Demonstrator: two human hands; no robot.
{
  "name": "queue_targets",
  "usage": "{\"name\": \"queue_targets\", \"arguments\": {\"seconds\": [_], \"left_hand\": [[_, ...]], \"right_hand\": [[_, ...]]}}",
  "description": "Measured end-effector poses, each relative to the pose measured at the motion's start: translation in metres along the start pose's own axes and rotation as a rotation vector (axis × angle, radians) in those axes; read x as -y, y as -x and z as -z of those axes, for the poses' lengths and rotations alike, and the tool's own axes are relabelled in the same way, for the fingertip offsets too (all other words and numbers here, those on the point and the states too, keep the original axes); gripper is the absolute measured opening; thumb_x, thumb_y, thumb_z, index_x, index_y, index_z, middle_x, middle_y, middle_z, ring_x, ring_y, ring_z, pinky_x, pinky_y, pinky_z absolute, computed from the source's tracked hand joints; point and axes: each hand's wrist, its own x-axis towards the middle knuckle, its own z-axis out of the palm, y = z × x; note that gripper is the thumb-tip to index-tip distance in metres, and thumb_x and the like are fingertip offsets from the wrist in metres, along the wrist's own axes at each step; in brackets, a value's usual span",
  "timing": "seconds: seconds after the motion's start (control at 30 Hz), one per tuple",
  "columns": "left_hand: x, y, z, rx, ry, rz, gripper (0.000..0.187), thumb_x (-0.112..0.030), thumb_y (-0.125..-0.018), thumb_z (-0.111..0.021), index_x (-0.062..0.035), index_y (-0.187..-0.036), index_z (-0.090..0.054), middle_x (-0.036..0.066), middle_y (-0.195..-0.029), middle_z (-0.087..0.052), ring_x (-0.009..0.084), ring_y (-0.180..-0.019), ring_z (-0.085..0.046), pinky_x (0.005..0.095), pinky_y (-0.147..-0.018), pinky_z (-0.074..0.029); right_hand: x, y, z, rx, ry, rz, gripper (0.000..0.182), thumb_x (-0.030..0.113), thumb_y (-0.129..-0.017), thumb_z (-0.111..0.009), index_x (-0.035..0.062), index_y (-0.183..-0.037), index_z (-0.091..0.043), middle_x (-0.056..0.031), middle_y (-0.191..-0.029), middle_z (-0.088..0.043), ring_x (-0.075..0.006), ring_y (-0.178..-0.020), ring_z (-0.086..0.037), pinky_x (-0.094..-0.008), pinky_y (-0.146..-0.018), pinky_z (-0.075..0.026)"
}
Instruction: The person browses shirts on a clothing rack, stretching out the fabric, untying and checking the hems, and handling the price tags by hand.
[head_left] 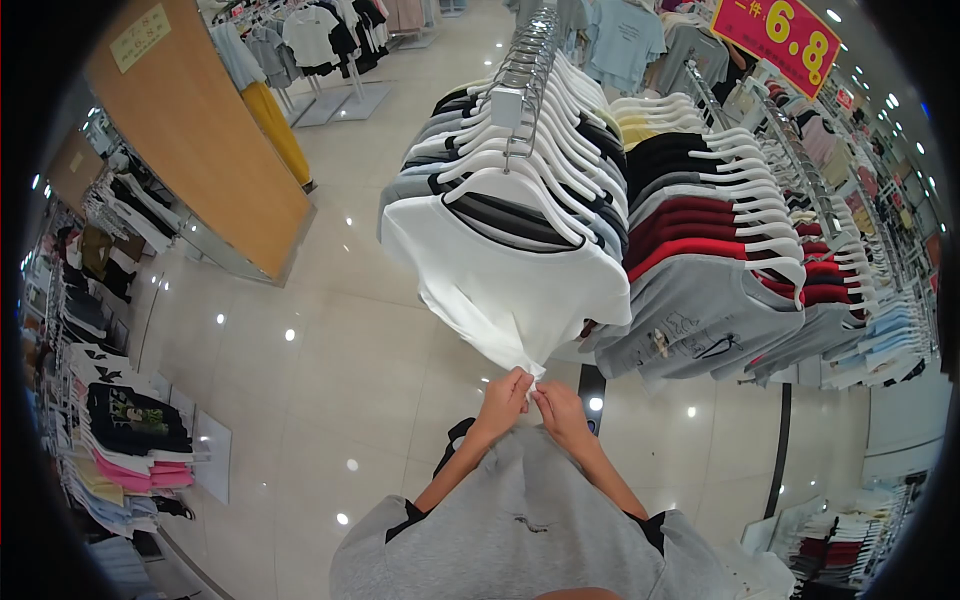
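Observation:
A white T-shirt (490,270) with a dark neckline hangs on a white hanger (515,185) at the front end of a packed rail. Its hem is gathered to a bunched point and pulled toward me. My left hand (505,400) is closed on that bunched hem, its fingers pinching the cloth. Right beside it, my right hand (560,408) also pinches the hem, the two hands nearly touching. The cloth between the fingertips is mostly hidden.
Behind the shirt, several more shirts hang on the metal rail (530,50). To the right hangs a grey printed T-shirt (690,320) among red and black ones. A wooden panel (200,130) stands at left, and a red price sign (778,42) at upper right.

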Motion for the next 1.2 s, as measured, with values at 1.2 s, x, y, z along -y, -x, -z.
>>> {"name": "queue_targets", "arguments": {"seconds": [1.2], "left_hand": [[-0.017,0.008,0.003,-0.049,-0.419,-0.262,0.017,-0.01,-0.082,-0.062,-0.006,-0.093,-0.05,0.014,-0.068,-0.058,0.0333,-0.064,-0.061,0.0368,-0.057,-0.046]], "right_hand": [[-0.008,-0.018,-0.009,-0.246,-0.064,0.142,0.032,-0.006,-0.068,-0.06,0.0023,-0.1,-0.058,-0.0171,-0.098,-0.057,-0.0352,-0.092,-0.055,-0.0409,-0.084,-0.045]]}}
